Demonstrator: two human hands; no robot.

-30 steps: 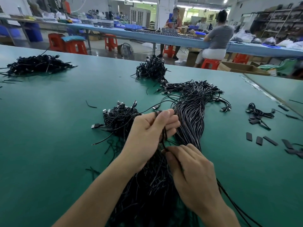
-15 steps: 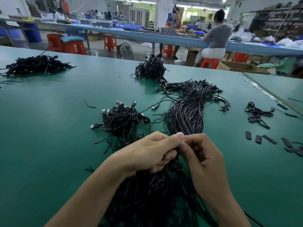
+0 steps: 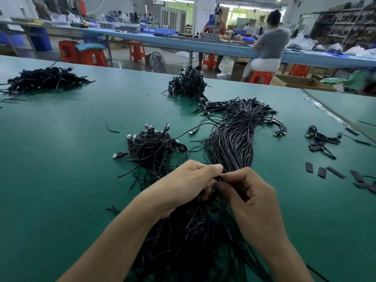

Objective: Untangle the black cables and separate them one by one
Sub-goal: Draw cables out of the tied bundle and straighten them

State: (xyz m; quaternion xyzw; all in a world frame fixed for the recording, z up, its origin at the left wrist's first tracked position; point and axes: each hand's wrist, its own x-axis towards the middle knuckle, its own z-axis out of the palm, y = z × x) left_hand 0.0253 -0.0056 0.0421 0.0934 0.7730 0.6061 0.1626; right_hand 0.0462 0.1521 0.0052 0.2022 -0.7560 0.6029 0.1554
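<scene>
Pinching one strand (image 3: 219, 178) at the near end of the main bundle (image 3: 232, 143) of black cables, the left hand (image 3: 183, 186) and the right hand (image 3: 250, 198) meet fingertip to fingertip with every finger curled in. Whether the left palm hides more wire cannot be told. The bundle lies lengthwise on the green tabletop (image 3: 61, 159), with its plugs fanned out at the far end and its thin tails matted under both wrists.

The step looks best done with one hand anchoring the bundle just behind the pinch. The other hand then draws the strand along the run of the wires, not across it. A snag probably calls for easing back and lifting the crossing wire, since a tug would likely tighten the mat of tails.

Just left of the bundle sits a plug-ended tangle (image 3: 152, 145), nearly touching it, with open green beyond that could take freed cables. Right of the bundle a broad strip lies open before the small coil (image 3: 321, 137) and the flat sleeve pieces (image 3: 321, 170). Past those, a seam (image 3: 333, 117) marks the tabletop's limit. Beyond the bundle's plug end a far heap (image 3: 188, 83) crowds close, so there is little room that way.
</scene>
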